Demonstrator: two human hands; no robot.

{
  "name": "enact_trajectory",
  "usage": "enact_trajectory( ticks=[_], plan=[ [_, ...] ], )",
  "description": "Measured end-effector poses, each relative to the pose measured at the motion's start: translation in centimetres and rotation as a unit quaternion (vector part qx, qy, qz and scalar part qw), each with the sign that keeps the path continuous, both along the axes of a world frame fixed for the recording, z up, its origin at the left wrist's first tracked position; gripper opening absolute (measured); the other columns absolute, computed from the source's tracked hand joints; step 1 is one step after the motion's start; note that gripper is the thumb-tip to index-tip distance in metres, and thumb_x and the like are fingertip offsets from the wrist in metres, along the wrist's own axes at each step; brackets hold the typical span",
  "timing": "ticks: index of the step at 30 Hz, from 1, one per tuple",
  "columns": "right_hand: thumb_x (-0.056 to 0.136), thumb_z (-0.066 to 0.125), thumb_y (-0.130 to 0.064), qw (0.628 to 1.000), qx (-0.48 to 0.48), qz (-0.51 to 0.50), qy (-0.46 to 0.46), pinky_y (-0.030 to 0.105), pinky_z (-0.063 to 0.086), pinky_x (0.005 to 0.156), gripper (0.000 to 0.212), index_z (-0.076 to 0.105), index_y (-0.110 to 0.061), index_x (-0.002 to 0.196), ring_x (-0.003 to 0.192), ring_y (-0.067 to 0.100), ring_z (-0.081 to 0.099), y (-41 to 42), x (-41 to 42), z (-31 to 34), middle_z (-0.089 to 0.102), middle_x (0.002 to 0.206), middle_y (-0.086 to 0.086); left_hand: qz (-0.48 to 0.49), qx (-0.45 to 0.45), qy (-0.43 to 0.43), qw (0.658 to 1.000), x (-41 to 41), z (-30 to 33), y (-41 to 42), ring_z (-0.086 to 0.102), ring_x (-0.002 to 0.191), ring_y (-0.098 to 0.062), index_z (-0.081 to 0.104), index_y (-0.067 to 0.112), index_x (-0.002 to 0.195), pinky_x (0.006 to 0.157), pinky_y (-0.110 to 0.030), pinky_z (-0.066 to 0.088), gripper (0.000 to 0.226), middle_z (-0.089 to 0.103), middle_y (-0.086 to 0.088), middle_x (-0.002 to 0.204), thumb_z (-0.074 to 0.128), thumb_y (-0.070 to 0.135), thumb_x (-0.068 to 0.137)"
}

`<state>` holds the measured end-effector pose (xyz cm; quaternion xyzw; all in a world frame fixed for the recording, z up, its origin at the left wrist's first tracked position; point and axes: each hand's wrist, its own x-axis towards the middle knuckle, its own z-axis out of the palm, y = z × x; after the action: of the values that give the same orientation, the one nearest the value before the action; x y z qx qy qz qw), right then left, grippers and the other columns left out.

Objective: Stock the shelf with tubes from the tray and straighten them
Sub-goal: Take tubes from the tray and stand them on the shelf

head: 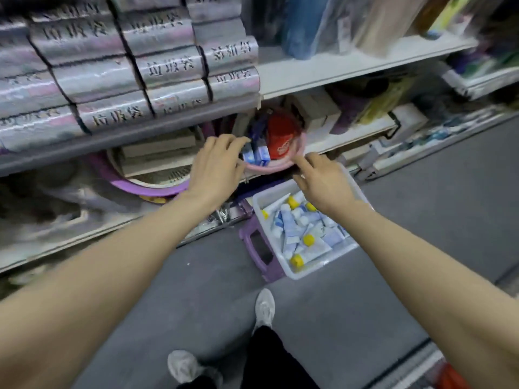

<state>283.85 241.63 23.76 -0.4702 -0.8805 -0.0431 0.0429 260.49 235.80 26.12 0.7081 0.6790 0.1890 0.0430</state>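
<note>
A pink round basin (280,165) sits on the middle shelf and holds blue-and-white tubes (259,155) standing beside a red pack (282,136). My left hand (216,167) reaches the basin's left rim, fingertips curled against the leftmost tube. My right hand (323,178) hovers at the basin's right rim, index finger pointing toward it, holding nothing that I can see. Below, a white tray (297,273) with several white tubes with yellow caps (306,240) rests on a purple stool (258,248).
Silver wrapped rolls (112,80) fill the upper shelf on the left. A purple basin (146,186) with boxes sits left of the pink one. Grey floor and my shoes (264,307) are below. More goods line the shelves at right.
</note>
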Motion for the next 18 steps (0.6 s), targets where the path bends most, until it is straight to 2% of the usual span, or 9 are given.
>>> enact_trajectory(
  ticks=[4,6,11,18],
  plan=[
    [0.090,0.058,-0.027,0.994,-0.095,-0.061,-0.007,0.045,0.047,0.068,0.042,0.056,-0.009,0.129,0.087,0.041,0.060,2.3,6.4,-6.2,0.061,0.105,0.019,-0.033,-0.069,-0.023,0.997,6.7,-6.1,3.0,0.048,0.109,-0.033,0.051,0.016,0.133,0.092,-0.041,0.041,0.053,0.054,-0.008,0.125,0.068,0.025,0.083],
    [0.093,0.056,-0.028,0.985,-0.140,-0.102,-0.013,0.044,0.045,0.071,0.042,0.053,-0.011,0.131,0.089,0.042,0.059,3.1,9.4,-9.3,0.060,0.108,0.019,-0.052,-0.103,-0.035,0.993,9.6,-9.5,4.2,0.050,0.109,-0.032,0.052,0.016,0.133,0.094,-0.037,0.038,0.054,0.056,-0.009,0.124,0.069,0.023,0.082],
    [0.097,0.049,-0.027,0.954,-0.240,-0.175,-0.035,0.043,0.045,0.080,0.041,0.046,-0.018,0.137,0.101,0.040,0.056,3.4,15.6,-16.8,0.057,0.118,0.016,-0.082,-0.213,-0.055,0.972,15.6,-17.7,5.2,0.050,0.114,-0.031,0.052,0.019,0.133,0.095,-0.040,0.044,0.053,0.056,-0.006,0.126,0.069,0.022,0.083],
    [0.098,0.044,-0.028,0.920,-0.333,-0.195,-0.062,0.042,0.045,0.089,0.041,0.044,-0.027,0.139,0.109,0.036,0.054,3.4,19.1,-25.5,0.056,0.121,0.013,-0.096,-0.356,-0.067,0.927,20.3,-26.0,3.8,0.042,0.121,-0.026,0.043,0.025,0.140,0.097,-0.034,0.039,0.051,0.049,-0.001,0.135,0.059,0.029,0.091]
  ],
)
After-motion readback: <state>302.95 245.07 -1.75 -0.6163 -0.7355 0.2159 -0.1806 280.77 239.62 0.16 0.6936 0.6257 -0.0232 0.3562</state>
